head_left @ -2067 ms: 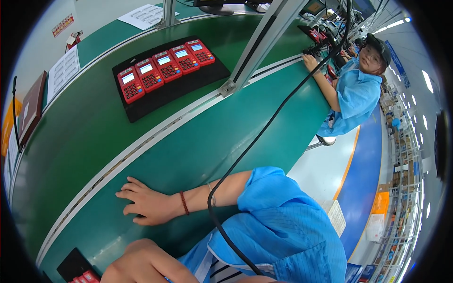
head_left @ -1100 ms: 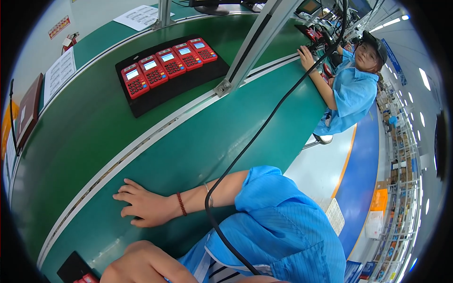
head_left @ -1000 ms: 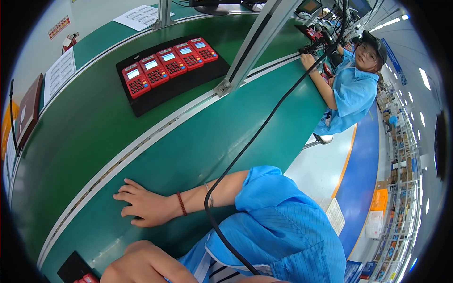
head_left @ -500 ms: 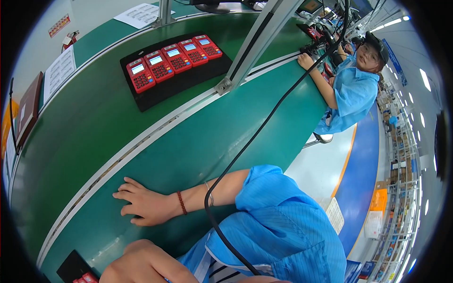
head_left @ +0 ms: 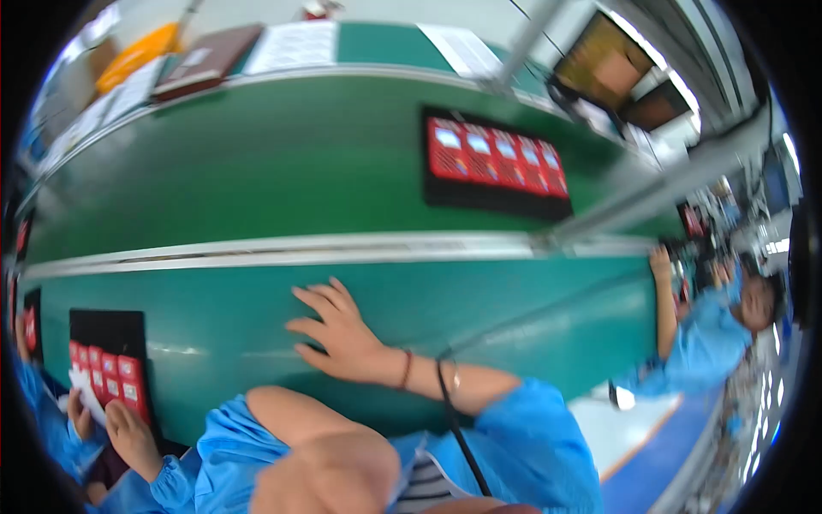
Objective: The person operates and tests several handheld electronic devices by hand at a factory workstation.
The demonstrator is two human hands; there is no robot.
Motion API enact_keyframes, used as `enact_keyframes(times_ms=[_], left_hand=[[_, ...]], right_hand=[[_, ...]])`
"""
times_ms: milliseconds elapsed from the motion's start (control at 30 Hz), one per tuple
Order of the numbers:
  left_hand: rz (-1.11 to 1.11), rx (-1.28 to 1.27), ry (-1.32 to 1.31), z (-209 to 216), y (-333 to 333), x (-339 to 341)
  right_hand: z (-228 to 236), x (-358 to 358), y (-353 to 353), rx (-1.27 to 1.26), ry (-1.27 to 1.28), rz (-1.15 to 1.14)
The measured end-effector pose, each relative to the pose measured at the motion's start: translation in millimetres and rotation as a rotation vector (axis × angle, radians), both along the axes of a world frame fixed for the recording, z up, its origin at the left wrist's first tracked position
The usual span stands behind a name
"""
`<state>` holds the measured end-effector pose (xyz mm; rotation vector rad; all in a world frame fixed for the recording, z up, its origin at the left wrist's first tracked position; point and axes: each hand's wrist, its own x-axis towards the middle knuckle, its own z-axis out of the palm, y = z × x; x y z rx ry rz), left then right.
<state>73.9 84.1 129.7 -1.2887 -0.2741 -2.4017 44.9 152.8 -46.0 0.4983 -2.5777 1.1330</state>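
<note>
My right hand (head_left: 340,336) rests on the green table mat (head_left: 514,321), palm down, its fingers spread and nothing in them. A dark red bead bracelet (head_left: 406,368) circles that wrist, and a thin black cable (head_left: 462,424) passes in front of the forearm. My left arm is bent, bringing my left hand (head_left: 330,471) close at the lower edge. That hand is blurred and its fingers cannot be made out. Beyond the metal rail (head_left: 342,249), several red card payment terminals (head_left: 497,158) lie in a row on a black tray (head_left: 492,197), out of reach of both hands.
At the left a co-worker's hands (head_left: 128,435) hold a white cloth-like piece (head_left: 86,390) over a black tray (head_left: 107,324) of red devices. Another person in blue (head_left: 715,330) sits at the right. A metal post (head_left: 659,188) rises from the rail. Papers (head_left: 295,43) and a brown binder (head_left: 210,60) lie behind.
The view has swung left, so the terminals now appear farther right and the co-worker at the left has come into sight. My right hand stays flat on the mat.
</note>
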Motion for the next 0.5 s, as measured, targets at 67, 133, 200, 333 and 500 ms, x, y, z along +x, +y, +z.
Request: enact_keyframes(times_ms=[67, 133, 200, 333, 500], left_hand=[[-0.067, 0.078, 0.074, -7.8, 6.1, -14.3], [0.008, 0.048, 0.124, -1.1, -4.6, -16.3], [0.076, 0.034, 0.225, 1.7, -5.9, -30.2], [0.194, 0.303, 0.398, -3.9, 11.9, -39.2], [0.09, 0.178, 0.41, -9.2, -4.6, -38.8]], right_hand=[[-8.0, -4.1, 6.8, 0.048, -0.051, -0.006], [-1.1, -3.1, 3.8, 0.021, -0.048, 0.007], [-1.8, -2.3, -1.8, 0.029, -0.065, 0.018], [-2.6, -2.1, -2.8, 0.034, -0.048, 0.022], [-0.7, -2.1, -1.4, 0.033, -0.06, 0.005]])
